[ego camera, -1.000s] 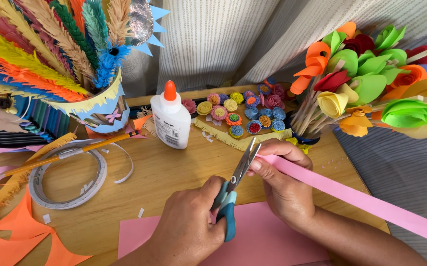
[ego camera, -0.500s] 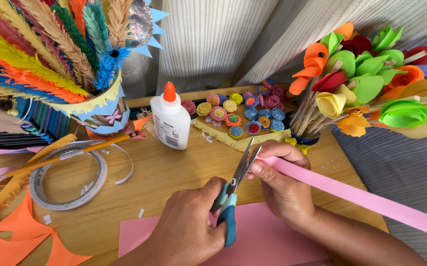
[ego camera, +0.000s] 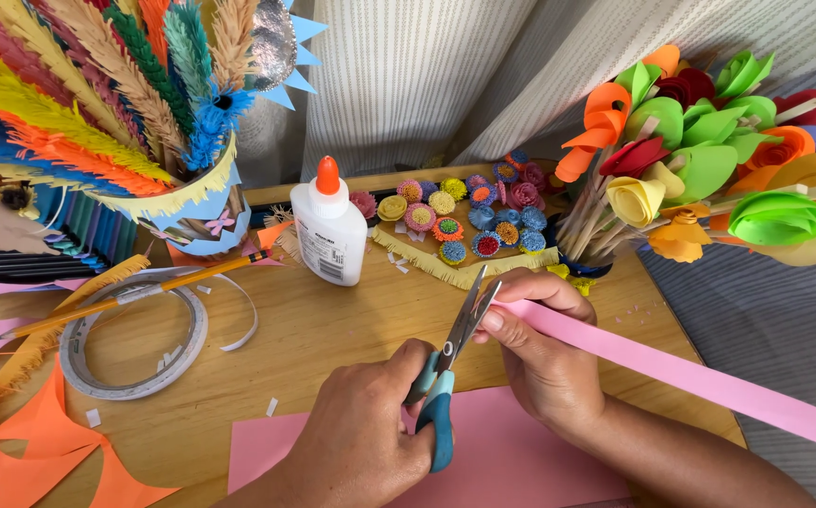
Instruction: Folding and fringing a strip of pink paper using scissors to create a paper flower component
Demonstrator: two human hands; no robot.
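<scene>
Scissors (ego camera: 455,362) in left hand (ego camera: 361,442) cutting pink strip (ego camera: 672,372) pinched by right hand (ego camera: 544,353).

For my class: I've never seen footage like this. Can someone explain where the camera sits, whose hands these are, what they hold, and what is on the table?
There is no machine here. The camera is worn on a person's head and looks down at their own two hands. The left hand holds blue-handled scissors, blades at the end of a long pink paper strip, which the right hand pinches. On the wooden table stand a white glue bottle, a tape roll, a pencil, small rolled paper flowers, orange paper scraps and a pink sheet.
</scene>
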